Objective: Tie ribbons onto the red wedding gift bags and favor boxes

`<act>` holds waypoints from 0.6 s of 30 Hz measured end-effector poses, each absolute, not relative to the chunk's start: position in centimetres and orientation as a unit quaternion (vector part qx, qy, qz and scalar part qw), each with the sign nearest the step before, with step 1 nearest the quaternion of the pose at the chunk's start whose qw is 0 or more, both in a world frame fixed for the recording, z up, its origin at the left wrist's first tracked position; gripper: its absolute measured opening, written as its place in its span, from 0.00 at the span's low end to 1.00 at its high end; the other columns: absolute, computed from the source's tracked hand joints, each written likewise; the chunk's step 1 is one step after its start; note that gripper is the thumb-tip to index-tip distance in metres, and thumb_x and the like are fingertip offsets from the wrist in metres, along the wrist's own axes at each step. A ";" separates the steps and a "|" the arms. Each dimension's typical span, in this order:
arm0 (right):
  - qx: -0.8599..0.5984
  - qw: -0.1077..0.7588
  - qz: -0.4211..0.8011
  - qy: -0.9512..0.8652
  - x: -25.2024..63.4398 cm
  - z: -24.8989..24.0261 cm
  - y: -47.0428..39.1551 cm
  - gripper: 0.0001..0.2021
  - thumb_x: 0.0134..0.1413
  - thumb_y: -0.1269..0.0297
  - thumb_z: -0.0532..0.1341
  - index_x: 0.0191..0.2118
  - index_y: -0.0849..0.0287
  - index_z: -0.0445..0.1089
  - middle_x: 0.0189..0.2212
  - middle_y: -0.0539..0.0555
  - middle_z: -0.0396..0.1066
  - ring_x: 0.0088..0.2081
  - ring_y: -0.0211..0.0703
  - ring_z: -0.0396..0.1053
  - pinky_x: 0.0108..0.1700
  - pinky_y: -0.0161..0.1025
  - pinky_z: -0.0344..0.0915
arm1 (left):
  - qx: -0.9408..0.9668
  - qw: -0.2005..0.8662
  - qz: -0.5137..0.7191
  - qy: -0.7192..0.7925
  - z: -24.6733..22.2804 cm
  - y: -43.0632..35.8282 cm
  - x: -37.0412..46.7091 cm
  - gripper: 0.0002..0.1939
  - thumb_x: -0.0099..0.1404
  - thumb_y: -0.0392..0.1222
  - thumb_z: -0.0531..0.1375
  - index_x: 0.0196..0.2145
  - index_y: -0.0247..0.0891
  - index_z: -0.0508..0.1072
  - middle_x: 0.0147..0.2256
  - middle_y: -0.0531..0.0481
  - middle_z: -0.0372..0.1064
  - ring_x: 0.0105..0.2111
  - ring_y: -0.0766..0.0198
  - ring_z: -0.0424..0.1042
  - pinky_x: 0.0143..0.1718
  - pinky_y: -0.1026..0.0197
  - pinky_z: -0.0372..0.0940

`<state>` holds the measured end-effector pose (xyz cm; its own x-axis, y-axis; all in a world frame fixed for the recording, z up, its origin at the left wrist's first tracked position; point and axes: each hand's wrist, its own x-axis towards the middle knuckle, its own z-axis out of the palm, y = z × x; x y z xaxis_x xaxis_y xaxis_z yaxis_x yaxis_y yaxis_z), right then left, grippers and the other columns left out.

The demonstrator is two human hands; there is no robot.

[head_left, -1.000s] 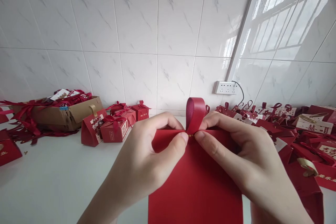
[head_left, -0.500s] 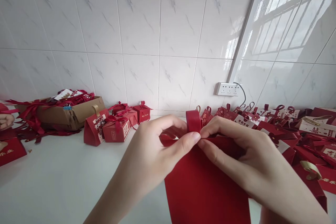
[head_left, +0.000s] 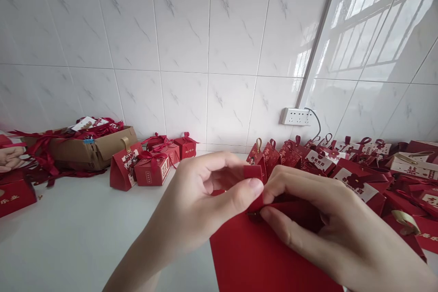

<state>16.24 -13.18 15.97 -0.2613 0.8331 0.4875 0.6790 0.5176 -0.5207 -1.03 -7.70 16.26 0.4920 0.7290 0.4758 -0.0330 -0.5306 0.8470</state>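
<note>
A red paper gift box (head_left: 263,260) with a plain face toward me stands low in the centre. My left hand (head_left: 201,205) pinches a dark red ribbon loop (head_left: 252,171) between thumb and fingers, just above the box top. Close against it, my right hand (head_left: 318,223) is closed on the top edge of the box by the ribbon's base. A small dark, slightly shiny spot shows on the box under the ribbon; I cannot make out what it is. My fingers hide part of the box's top.
Several red gift boxes with ribbon loops (head_left: 356,182) crowd the right side. More small boxes (head_left: 152,169) stand at left centre. A cardboard box (head_left: 78,153) holds ribbons. Another person's hand (head_left: 12,159) is at the far left. A power strip (head_left: 297,117) hangs on the tiled wall.
The ribbon loop has come down and shows less between my fingers. The box top has sunk and its face has tilted. My right hand has lowered slightly with it.
</note>
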 end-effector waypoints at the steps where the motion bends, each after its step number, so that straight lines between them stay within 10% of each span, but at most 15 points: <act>1: -0.480 0.372 0.092 -0.789 16.2 15.9 -13.4 0.05 0.54 0.70 0.58 0.29 0.54 0.67 0.25 0.47 0.71 0.26 0.36 0.68 0.27 0.31 0.66 | 0.748 0.438 0.443 0.227 16.3 -7.7 -1.1 0.05 0.60 0.41 0.61 0.30 0.38 0.75 0.28 0.52 0.74 0.27 0.68 0.72 0.27 0.70 0.67; 18: -0.473 0.387 0.101 -0.785 16.0 15.7 -14.7 0.06 0.50 0.72 0.60 0.27 0.53 0.66 0.23 0.47 0.70 0.24 0.38 0.68 0.27 0.32 0.67 | 0.760 0.390 0.465 0.233 15.8 -7.6 -1.3 0.15 0.60 0.47 0.61 0.20 0.38 0.71 0.16 0.54 0.61 0.17 0.71 0.58 0.16 0.68 0.55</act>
